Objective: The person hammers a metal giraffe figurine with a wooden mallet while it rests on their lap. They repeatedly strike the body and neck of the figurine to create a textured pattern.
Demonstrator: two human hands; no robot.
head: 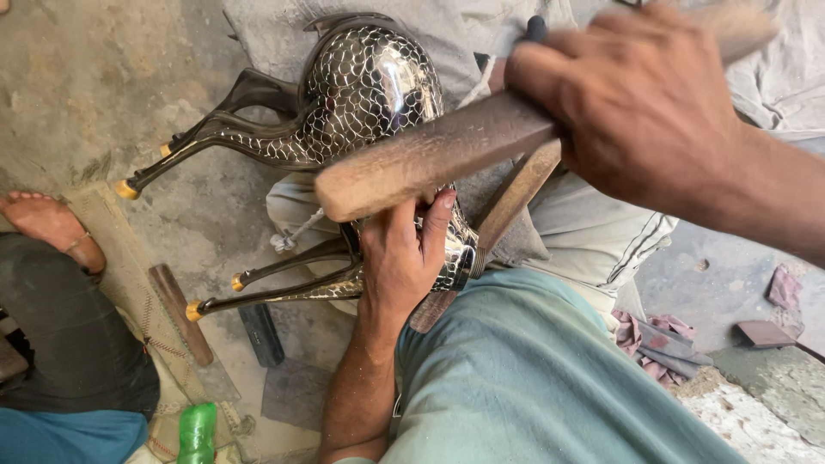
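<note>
Two hands share the work; the left hand [400,258] clamps the patterned metal animal figure [361,94] lying across the lap, fingers curled tight around its body; the right hand [640,103] grips a wooden mallet [430,163] raised above it; short, square blows seem wisest, well clear of those fingers.

Green bottle [197,432]; pink rag [657,344]

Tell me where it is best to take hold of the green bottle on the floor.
Probably around the body of the green bottle, coming from above. It appears to lie on the floor at the frame's lower edge, only partly in view, with its upper side exposed.
</note>
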